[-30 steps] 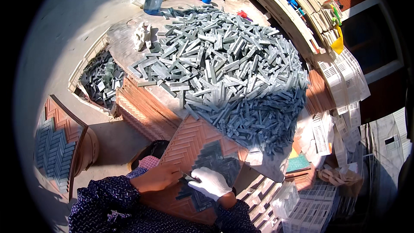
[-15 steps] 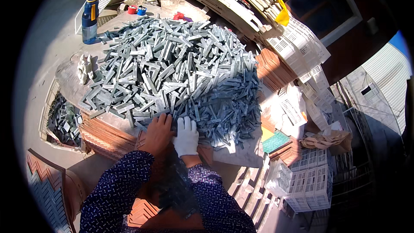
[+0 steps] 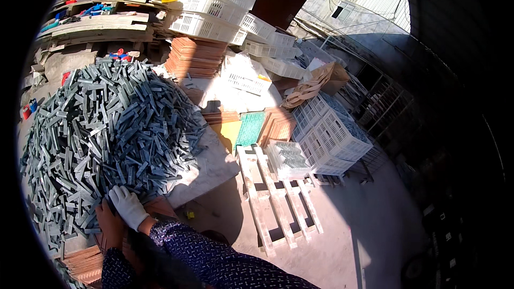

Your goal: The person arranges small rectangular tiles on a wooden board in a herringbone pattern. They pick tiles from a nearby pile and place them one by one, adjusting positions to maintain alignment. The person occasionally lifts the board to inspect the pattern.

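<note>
grey strips (image 3: 107,128) lie heaped against both hands' fingers (image 3: 119,195).

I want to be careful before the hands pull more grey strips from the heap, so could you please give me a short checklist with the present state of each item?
1. Right hand, in a white glove, rests on the near edge of the pile of grey strips: ok.
2. Left hand, bare, touches the strips beside it: ok for reach, not ok for protection.
3. Whether either hand actually grips a strip: cannot tell.
4. Pile stays on the table, short of its right edge: ok.
5. Pile stable where the hands dig in: cannot tell.
6. Wooden pallet lies on the floor, apart from the hands: ok.
</note>
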Action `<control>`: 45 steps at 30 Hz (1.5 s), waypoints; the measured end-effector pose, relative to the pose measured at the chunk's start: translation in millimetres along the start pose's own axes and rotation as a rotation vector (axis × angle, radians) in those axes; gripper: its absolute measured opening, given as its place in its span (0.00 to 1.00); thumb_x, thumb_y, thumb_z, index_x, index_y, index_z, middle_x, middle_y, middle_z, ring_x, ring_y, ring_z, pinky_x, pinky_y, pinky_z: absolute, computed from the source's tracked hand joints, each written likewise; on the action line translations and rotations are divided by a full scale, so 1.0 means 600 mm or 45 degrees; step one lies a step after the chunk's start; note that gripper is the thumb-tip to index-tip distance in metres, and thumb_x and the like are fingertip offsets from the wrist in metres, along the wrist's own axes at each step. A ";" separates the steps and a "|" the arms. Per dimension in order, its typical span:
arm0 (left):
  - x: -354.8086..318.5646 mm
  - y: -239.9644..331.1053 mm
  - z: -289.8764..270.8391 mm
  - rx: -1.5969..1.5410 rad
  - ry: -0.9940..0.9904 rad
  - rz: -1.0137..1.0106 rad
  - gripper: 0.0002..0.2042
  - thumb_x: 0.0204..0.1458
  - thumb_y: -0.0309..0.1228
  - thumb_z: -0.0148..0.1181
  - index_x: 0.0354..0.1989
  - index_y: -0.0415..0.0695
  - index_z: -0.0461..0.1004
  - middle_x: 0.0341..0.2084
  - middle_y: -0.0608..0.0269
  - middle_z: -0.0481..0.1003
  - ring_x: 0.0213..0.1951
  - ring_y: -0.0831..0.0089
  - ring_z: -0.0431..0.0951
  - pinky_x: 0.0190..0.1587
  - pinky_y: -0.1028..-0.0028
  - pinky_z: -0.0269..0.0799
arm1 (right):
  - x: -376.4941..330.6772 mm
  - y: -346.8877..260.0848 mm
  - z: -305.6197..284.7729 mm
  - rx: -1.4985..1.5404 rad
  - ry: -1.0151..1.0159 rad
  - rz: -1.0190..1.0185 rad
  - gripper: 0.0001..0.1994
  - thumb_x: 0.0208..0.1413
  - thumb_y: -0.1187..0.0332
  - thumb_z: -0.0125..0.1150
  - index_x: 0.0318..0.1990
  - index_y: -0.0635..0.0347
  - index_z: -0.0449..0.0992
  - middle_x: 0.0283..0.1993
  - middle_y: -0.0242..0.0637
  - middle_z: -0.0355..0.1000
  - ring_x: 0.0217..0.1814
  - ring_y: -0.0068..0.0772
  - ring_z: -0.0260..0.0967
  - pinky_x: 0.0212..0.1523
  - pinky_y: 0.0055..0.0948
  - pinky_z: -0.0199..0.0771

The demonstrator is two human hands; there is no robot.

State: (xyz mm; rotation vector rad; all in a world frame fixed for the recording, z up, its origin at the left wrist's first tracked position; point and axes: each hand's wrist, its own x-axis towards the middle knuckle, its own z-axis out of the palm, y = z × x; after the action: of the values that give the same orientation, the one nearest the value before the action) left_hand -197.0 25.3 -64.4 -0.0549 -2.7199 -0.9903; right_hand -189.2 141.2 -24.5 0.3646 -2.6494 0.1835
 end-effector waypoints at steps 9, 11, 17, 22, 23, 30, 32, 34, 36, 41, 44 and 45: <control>0.023 0.016 -0.018 -0.575 0.037 0.047 0.25 0.43 0.20 0.58 0.54 0.35 0.63 0.50 0.45 0.67 0.53 0.52 0.67 0.57 0.63 0.60 | 0.021 0.022 0.002 0.642 -0.077 0.133 0.24 0.50 0.77 0.47 0.58 0.65 0.57 0.56 0.48 0.61 0.60 0.51 0.58 0.56 0.38 0.64; 0.023 0.025 -0.033 -0.600 0.059 0.059 0.24 0.43 0.21 0.59 0.53 0.36 0.64 0.47 0.46 0.69 0.50 0.53 0.69 0.54 0.64 0.63 | 0.034 0.009 -0.006 0.636 -0.108 0.154 0.25 0.49 0.77 0.48 0.58 0.63 0.57 0.57 0.48 0.60 0.61 0.52 0.57 0.57 0.39 0.64; 0.015 0.085 -0.048 -0.830 -0.103 -0.095 0.22 0.44 0.22 0.60 0.51 0.39 0.66 0.39 0.52 0.73 0.40 0.62 0.75 0.44 0.69 0.69 | 0.029 0.036 -0.053 0.867 -0.139 0.255 0.28 0.45 0.78 0.53 0.57 0.60 0.59 0.56 0.52 0.61 0.60 0.55 0.58 0.58 0.41 0.61; -0.031 0.082 -0.102 -1.194 -0.260 -0.217 0.20 0.48 0.22 0.59 0.51 0.39 0.65 0.37 0.59 0.73 0.38 0.75 0.73 0.40 0.75 0.70 | 0.006 -0.003 -0.099 0.951 -0.163 0.267 0.31 0.43 0.78 0.58 0.59 0.59 0.58 0.55 0.55 0.64 0.58 0.55 0.62 0.57 0.39 0.62; -0.051 0.087 -0.113 -1.230 -0.320 -0.246 0.20 0.48 0.22 0.59 0.51 0.39 0.65 0.38 0.59 0.73 0.38 0.75 0.73 0.40 0.75 0.70 | -0.008 -0.003 -0.115 0.990 -0.221 0.267 0.31 0.41 0.79 0.58 0.58 0.58 0.58 0.53 0.55 0.64 0.57 0.57 0.62 0.55 0.41 0.63; -0.167 0.113 -0.193 -0.867 -0.636 -0.311 0.15 0.51 0.22 0.55 0.49 0.39 0.69 0.38 0.58 0.73 0.37 0.71 0.74 0.42 0.74 0.71 | -0.112 0.026 -0.195 0.964 -0.722 0.077 0.37 0.38 0.70 0.69 0.58 0.59 0.59 0.53 0.53 0.66 0.55 0.53 0.65 0.53 0.39 0.67; -0.188 0.084 -0.189 -0.689 -0.697 -0.111 0.15 0.49 0.24 0.57 0.47 0.39 0.71 0.44 0.51 0.73 0.42 0.58 0.76 0.47 0.68 0.70 | -0.132 0.038 -0.202 0.965 -0.670 0.003 0.38 0.38 0.67 0.71 0.59 0.61 0.60 0.56 0.49 0.65 0.59 0.47 0.64 0.56 0.35 0.66; -0.202 0.065 -0.193 -0.404 -0.388 0.282 0.15 0.47 0.24 0.58 0.46 0.40 0.72 0.44 0.52 0.73 0.43 0.56 0.75 0.47 0.66 0.70 | -0.144 0.053 -0.232 0.864 -0.608 0.047 0.36 0.40 0.67 0.70 0.58 0.61 0.60 0.54 0.53 0.65 0.58 0.51 0.64 0.55 0.39 0.66; -0.218 0.040 -0.195 -0.330 -0.234 0.363 0.15 0.46 0.24 0.59 0.45 0.40 0.73 0.43 0.52 0.73 0.44 0.55 0.74 0.48 0.65 0.69 | -0.173 0.084 -0.235 0.757 -0.515 0.142 0.38 0.40 0.65 0.70 0.60 0.61 0.60 0.56 0.52 0.65 0.59 0.49 0.64 0.56 0.37 0.66; -0.285 0.018 -0.234 -0.313 -0.186 -0.104 0.10 0.43 0.26 0.61 0.35 0.40 0.74 0.34 0.54 0.73 0.39 0.53 0.73 0.42 0.63 0.69 | -0.231 0.078 -0.253 0.955 -0.602 0.391 0.37 0.39 0.62 0.72 0.59 0.60 0.62 0.54 0.48 0.66 0.54 0.47 0.67 0.52 0.34 0.69; -0.332 0.045 -0.239 -0.175 -0.141 -0.189 0.08 0.43 0.30 0.63 0.30 0.40 0.73 0.26 0.57 0.71 0.34 0.55 0.71 0.36 0.62 0.67 | -0.250 0.032 -0.262 0.850 -0.534 0.362 0.27 0.41 0.63 0.71 0.51 0.59 0.69 0.46 0.42 0.70 0.44 0.40 0.72 0.43 0.31 0.73; -0.342 0.053 -0.234 -0.116 -0.157 -0.153 0.09 0.43 0.31 0.63 0.31 0.41 0.73 0.27 0.58 0.71 0.34 0.55 0.71 0.36 0.62 0.67 | -0.265 0.021 -0.250 0.841 -0.556 0.344 0.24 0.43 0.63 0.69 0.49 0.59 0.70 0.43 0.40 0.72 0.41 0.38 0.72 0.41 0.31 0.73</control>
State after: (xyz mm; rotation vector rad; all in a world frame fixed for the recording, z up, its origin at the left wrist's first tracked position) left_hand 35.8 -29.9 9.6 0.0329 -2.8165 -1.1817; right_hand 7.3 217.3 34.7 0.2663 -2.9910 1.2025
